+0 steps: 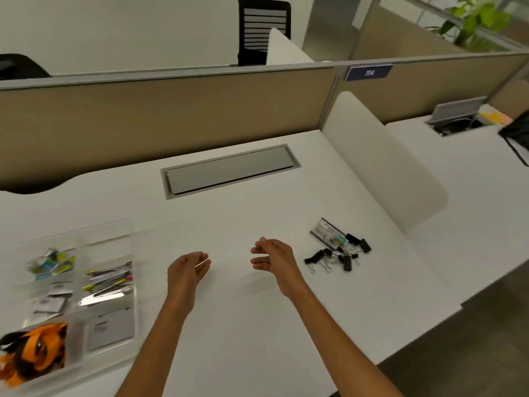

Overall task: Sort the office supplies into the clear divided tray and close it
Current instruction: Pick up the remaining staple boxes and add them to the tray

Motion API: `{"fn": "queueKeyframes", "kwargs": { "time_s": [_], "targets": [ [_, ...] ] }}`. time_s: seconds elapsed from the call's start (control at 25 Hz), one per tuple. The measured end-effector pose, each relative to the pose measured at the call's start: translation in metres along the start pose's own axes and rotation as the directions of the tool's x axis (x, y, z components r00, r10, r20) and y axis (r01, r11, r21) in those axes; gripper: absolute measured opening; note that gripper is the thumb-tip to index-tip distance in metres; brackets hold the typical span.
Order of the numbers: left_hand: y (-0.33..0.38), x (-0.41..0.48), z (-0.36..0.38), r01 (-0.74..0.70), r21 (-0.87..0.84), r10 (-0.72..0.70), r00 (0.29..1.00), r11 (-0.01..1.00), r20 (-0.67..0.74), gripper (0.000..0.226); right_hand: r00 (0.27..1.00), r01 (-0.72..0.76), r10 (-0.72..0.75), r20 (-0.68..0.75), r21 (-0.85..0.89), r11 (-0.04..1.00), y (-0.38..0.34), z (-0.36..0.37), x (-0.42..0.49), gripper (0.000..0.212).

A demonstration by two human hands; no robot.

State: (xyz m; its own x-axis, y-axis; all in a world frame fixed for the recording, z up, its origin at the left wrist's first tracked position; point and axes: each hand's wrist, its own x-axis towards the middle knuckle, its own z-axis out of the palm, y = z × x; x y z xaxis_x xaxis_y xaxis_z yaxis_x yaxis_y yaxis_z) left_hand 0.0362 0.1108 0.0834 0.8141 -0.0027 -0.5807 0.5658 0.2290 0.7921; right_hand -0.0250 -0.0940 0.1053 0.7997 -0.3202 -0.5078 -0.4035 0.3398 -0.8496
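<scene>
right hand (273,257) loosely curled, empty, probably bound for the clips (337,257); left hand (186,270) curled, hold unclear; tray (108,239) lower left.

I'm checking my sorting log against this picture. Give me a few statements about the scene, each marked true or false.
1. The black binder clips lie on the desk, outside the clear tray. True.
2. The orange lanyard lies on the desk beside the clips. False: it sits in the tray's nearest left compartment.
3. The right hand grips a binder clip. False: it holds nothing, and the clips lie to its right.
4. The tray is to the left of the left hand. True.
</scene>
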Motion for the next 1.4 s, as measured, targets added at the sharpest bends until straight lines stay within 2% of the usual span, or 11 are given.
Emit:
{"fn": "queueKeyframes", "kwargs": {
  "time_s": [0.2, 0.32, 0.4, 0.52, 0.68, 0.84, 1.04, 1.16, 1.28, 1.4],
  "targets": [
    [-0.039, 0.002, 0.068, 0.019, 0.162, -0.035, 0.994, 0.987, 0.1, 0.017, 0.958, 0.049, -0.093, -0.27, -0.165, 0.985, -0.007, -0.115, 0.017, 0.012],
    [-0.056, 0.002, 0.104, 0.016, 0.276, -0.056, 0.989, 0.961, 0.138, 0.014, 0.897, 0.081, -0.199, -0.394, -0.296, 0.952, -0.013, -0.171, 0.029, 0.004],
    [-0.064, 0.002, 0.125, -0.006, 0.355, -0.059, 0.983, 0.935, 0.172, 0.012, 0.848, 0.079, -0.295, -0.441, -0.445, 0.892, -0.015, -0.2, 0.037, 0.005],
    [-0.074, 0.003, 0.154, -0.045, 0.433, -0.052, 0.976, 0.9, 0.21, 0.009, 0.838, 0.074, -0.399, -0.373, -0.646, 0.76, -0.014, -0.227, 0.053, 0.022],
    [-0.083, 0.004, 0.186, -0.074, 0.482, -0.048, 0.97, 0.873, 0.237, 0.009, 0.9, 0.068, -0.361, -0.246, -0.737, 0.672, -0.01, -0.234, 0.073, 0.039],
    [-0.088, 0.008, 0.2, -0.085, 0.502, -0.043, 0.97, 0.861, 0.239, 0.009, 0.919, 0.063, -0.324, -0.223, -0.728, 0.682, -0.011, -0.238, 0.085, 0.036],
    [-0.089, 0.005, 0.211, -0.168, 0.495, 0.028, 0.96, 0.852, 0.278, 0.009, 0.896, 0.157, -0.392, -0.21, -0.675, 0.721, -0.012, -0.233, 0.079, 0.032],
    [-0.083, -0.004, 0.217, -0.188, 0.446, 0.025, 0.938, 0.875, 0.347, 0.013, 0.905, 0.275, -0.414, -0.101, -0.603, 0.749, -0.011, -0.209, 0.071, 0.031],
    [-0.073, -0.01, 0.212, -0.143, 0.377, -0.019, 0.919, 0.915, 0.393, 0.027, 0.89, 0.387, -0.455, 0.035, -0.587, 0.711, -0.01, -0.171, 0.063, 0.028],
    [-0.059, -0.01, 0.189, -0.08, 0.327, -0.044, 0.934, 0.942, 0.355, 0.032, 0.882, 0.433, -0.46, 0.101, -0.559, 0.707, -0.008, -0.129, 0.058, 0.024]
  ]
}}
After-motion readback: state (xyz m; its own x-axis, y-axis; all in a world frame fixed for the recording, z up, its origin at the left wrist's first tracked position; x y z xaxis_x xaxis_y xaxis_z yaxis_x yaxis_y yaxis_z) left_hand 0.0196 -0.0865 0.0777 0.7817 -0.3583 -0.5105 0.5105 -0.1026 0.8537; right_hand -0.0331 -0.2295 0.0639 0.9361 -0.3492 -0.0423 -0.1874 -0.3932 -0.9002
